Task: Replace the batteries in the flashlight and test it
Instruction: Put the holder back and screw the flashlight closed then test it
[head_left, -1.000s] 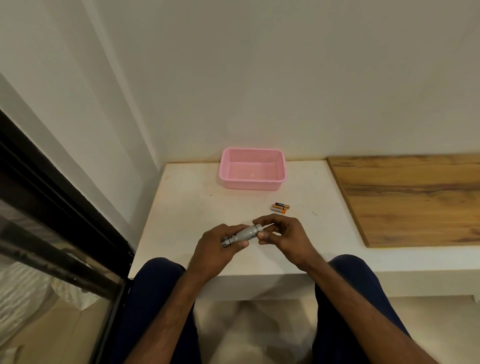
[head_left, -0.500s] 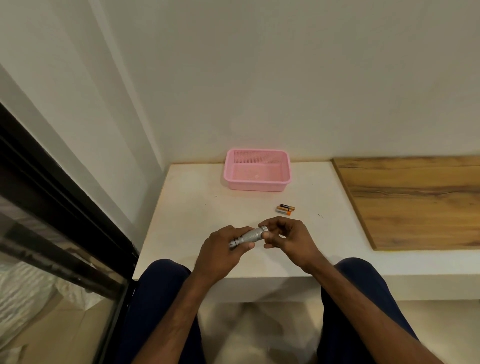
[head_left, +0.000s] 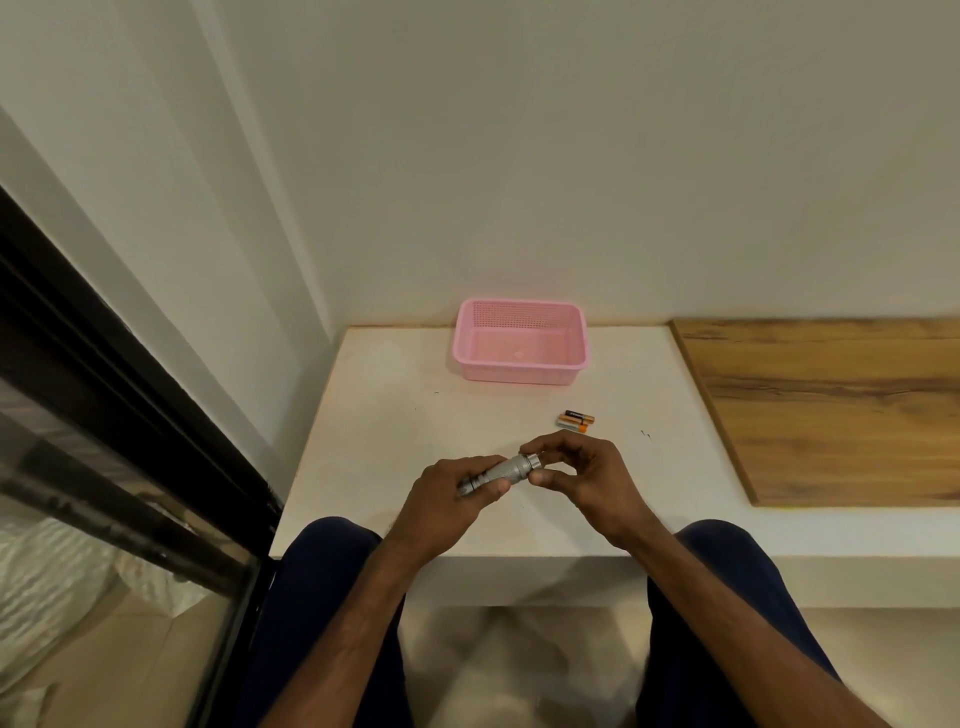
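A small silver flashlight (head_left: 506, 469) lies slanted between my hands above the white ledge (head_left: 395, 415). My left hand (head_left: 449, 501) grips its lower left part, fingers curled round the barrel. My right hand (head_left: 582, 475) pinches the upper right end of the flashlight with thumb and fingertips. Whether that end cap is loose cannot be told. A few black and orange batteries (head_left: 575, 420) lie side by side on the ledge just beyond my right hand.
A pink perforated basket (head_left: 522, 375) stands at the back of the ledge by the wall. A wooden board (head_left: 831, 410) covers the ledge's right part. A dark window frame (head_left: 119, 415) runs along the left. My knees sit under the ledge's front edge.
The view has shifted slightly. My hands stay on the flashlight, and my right fingers have closed in round its end.
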